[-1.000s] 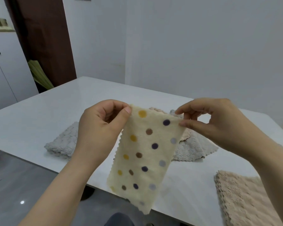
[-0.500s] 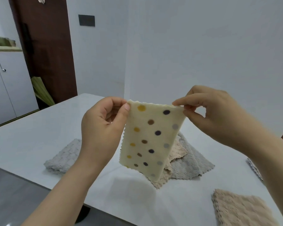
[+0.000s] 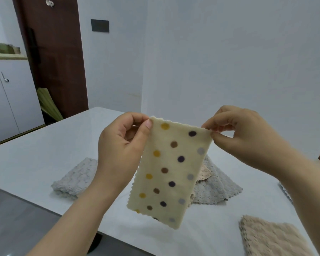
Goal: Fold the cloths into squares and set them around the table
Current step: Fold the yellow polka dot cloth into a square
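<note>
A cream cloth with coloured dots [image 3: 171,172] hangs as a long folded strip above the white table [image 3: 44,154]. My left hand [image 3: 122,145] pinches its upper left corner and my right hand [image 3: 248,137] pinches its upper right corner. Behind the strip lies a loose heap of grey and beige cloths [image 3: 214,187]. A folded grey cloth [image 3: 76,178] rests on the table at the left. A folded beige cloth [image 3: 272,237] sits near the front right edge.
The edge of another pale cloth [image 3: 284,191] shows at the right, partly hidden by my right arm. A brown door [image 3: 54,52] and a white cabinet [image 3: 9,100] stand beyond the table on the left. The table's near edge runs diagonally below my left arm.
Both hands have raised the dotted cloth and held it hanging over the table rather than past its near edge. The grips on the top corners are unchanged.
</note>
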Demonstrator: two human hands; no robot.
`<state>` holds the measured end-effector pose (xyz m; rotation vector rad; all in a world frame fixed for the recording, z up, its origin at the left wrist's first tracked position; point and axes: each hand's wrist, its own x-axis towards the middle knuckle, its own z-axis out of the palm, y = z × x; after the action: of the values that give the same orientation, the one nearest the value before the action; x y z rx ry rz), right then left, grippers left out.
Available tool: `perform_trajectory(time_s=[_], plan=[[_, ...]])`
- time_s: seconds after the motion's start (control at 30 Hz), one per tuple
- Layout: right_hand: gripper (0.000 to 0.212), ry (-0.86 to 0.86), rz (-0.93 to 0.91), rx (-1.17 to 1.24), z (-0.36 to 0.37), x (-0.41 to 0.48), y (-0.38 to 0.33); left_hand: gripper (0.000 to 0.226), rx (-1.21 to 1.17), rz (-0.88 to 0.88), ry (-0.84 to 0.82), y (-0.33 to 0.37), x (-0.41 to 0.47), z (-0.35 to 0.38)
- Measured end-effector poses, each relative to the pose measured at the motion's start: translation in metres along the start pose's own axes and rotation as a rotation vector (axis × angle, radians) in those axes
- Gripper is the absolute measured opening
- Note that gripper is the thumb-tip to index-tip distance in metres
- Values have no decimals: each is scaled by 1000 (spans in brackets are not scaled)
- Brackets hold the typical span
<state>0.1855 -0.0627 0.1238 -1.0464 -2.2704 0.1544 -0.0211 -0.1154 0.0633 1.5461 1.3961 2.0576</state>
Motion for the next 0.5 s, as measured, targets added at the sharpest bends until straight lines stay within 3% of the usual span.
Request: perform_trajectory(time_s=[0.13,0.27,0.5], plan=[[20,4,113,153,3,-1,7,10,-15,-17,-46,3,-3,4],[16,-44,201,552,12,-7,21,10,-38,-28,-41,3,-3,6],[19,164,268,910,41,-21,34,10,-27,-62,8,-2,-6,12]])
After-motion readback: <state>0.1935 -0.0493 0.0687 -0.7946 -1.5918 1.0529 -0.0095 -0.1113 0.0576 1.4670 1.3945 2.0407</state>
